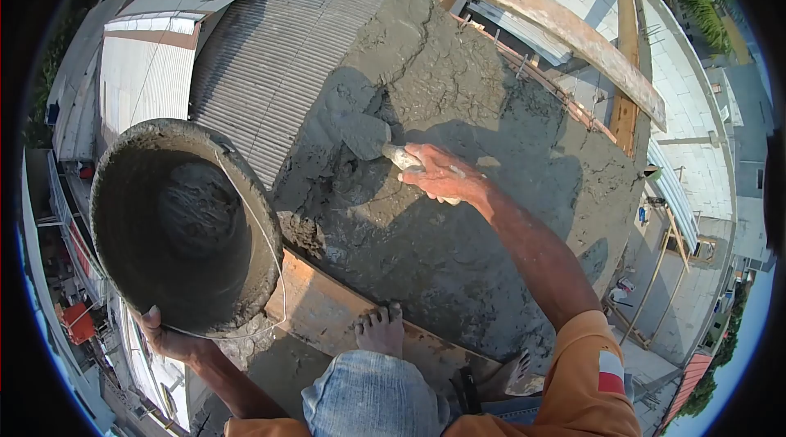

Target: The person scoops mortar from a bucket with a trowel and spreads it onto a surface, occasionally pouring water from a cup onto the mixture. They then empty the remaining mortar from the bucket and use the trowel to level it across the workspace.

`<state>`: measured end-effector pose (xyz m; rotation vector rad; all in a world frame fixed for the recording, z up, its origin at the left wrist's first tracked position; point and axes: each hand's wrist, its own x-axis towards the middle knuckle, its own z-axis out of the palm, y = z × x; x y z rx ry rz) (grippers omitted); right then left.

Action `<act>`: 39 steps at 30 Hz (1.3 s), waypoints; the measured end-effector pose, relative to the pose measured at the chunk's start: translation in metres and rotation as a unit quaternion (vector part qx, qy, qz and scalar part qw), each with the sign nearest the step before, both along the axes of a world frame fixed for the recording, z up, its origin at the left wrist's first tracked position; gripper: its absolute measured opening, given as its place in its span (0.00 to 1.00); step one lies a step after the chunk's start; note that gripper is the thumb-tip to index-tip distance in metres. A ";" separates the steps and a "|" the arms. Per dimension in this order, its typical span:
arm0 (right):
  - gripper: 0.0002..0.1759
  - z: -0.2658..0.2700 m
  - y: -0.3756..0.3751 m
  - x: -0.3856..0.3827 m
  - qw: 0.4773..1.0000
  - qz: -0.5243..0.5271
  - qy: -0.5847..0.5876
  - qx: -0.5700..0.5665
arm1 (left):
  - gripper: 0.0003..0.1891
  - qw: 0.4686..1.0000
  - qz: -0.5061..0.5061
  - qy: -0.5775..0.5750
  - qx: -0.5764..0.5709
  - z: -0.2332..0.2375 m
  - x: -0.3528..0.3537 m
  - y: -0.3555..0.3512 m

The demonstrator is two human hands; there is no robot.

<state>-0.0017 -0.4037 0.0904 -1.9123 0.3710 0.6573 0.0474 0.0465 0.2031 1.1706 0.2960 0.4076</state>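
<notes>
My right hand (444,173) is closed around the pale handle of a trowel (366,137). The trowel's blade, coated in grey mortar, lies against the wet mortar (458,249) spread before me. On the left, my left hand (168,337) grips the lower rim of a mortar-caked bucket (187,228). The bucket is tilted so its mouth faces me, and a lump of wet mortar (196,203) sits deep inside. A thin wire handle hangs across the bucket's right side. Part of my left hand's fingers is hidden behind the bucket.
A wooden board (327,302) edges the mortar near my bare foot (381,329). Corrugated roofing (270,52) borders the far left side. A long plank (524,7) spans the top, and rebar (548,89) runs along the right edge. Beyond stand block walls (696,101), at a drop.
</notes>
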 end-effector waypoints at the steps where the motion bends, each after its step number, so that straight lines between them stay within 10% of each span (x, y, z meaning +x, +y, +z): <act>1: 0.41 -0.002 0.003 -0.004 0.999 0.025 -0.026 -0.039 | 0.36 1.000 0.000 -0.006 0.018 0.004 -0.001 -0.005; 13: 0.32 0.000 -0.026 -0.119 0.942 0.039 -0.195 -0.271 | 0.26 1.000 -0.001 0.011 0.008 0.000 0.000 0.031; 15: 0.31 0.045 -0.041 -0.133 0.973 0.007 0.007 -0.232 | 0.26 0.999 0.018 -0.002 0.048 0.001 -0.001 0.031; 19: 0.28 0.051 -0.073 -0.220 0.953 -0.046 -0.031 -0.296 | 0.34 0.997 -0.036 -0.038 0.060 0.034 -0.011 -0.008; 26: 0.28 0.076 -0.094 -0.328 0.957 -0.001 0.046 -0.288 | 0.31 0.995 -0.073 -0.067 -0.023 0.060 -0.022 0.002; 39: 0.33 0.127 -0.108 -0.472 0.968 -0.197 0.141 -0.062 | 0.29 0.978 -0.019 -0.137 0.158 0.148 -0.054 -0.105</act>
